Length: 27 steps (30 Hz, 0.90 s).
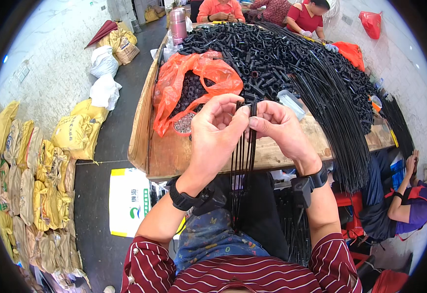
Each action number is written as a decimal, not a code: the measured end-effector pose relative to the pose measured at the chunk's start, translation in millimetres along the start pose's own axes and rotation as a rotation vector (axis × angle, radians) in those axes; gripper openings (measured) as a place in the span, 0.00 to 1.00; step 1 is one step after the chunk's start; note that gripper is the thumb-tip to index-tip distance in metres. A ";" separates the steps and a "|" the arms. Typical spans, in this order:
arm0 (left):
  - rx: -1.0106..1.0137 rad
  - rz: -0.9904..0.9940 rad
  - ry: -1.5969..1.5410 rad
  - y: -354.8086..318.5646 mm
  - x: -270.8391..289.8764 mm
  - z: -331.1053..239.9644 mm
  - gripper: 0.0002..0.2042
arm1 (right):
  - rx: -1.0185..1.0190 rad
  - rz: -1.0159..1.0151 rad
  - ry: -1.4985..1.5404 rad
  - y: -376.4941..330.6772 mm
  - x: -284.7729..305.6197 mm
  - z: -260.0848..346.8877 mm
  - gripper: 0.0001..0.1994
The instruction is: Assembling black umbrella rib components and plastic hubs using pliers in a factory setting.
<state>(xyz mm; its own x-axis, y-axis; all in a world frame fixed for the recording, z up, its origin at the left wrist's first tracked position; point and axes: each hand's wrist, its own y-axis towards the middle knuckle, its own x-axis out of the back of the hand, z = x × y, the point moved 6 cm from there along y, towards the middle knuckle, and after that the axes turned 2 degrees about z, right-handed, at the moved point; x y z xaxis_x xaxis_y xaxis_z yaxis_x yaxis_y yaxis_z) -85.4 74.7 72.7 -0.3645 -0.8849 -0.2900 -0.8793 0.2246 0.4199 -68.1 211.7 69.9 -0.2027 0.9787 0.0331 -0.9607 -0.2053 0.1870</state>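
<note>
Head view, fingers (239, 122) partly covering black rods (242, 158), lower ends indistinct

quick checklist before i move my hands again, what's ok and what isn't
1. Left hand at the upper part of the thin black rods: ok, fingers pinched there.
2. Right hand on the same rods: ok, thumb and fingers closed near their tops.
3. Rod tops lined up: cannot tell, the fingertips cover them.
4. Black tubular parts in order: not ok, heaped at all angles on the wooden table.
5. Orange-red bag open: ok, dark small parts show inside.
</note>
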 end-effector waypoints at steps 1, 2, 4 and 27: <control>0.012 0.006 -0.012 -0.2 0.3 3.4 0.11 | 0.002 0.009 0.029 -1.3 -1.9 3.3 0.06; 0.024 0.012 -0.023 -0.5 0.0 5.6 0.12 | 0.005 0.018 0.058 -2.0 -3.6 5.1 0.06; 0.003 0.005 -0.055 -3.6 -5.3 3.5 0.13 | 0.013 -0.028 0.116 -0.7 -4.7 4.3 0.06; -0.037 0.152 0.166 4.0 -11.5 -11.8 0.07 | 0.140 -0.229 0.041 -8.3 -5.5 10.5 0.11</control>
<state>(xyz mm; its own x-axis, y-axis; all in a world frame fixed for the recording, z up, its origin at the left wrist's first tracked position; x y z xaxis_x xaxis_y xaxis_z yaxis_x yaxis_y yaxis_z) -81.2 80.9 87.8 -0.4342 -0.8975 -0.0769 -0.8051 0.3484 0.4801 -57.1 208.1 78.5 0.0063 0.9979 -0.0647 -0.9474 0.0267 0.3191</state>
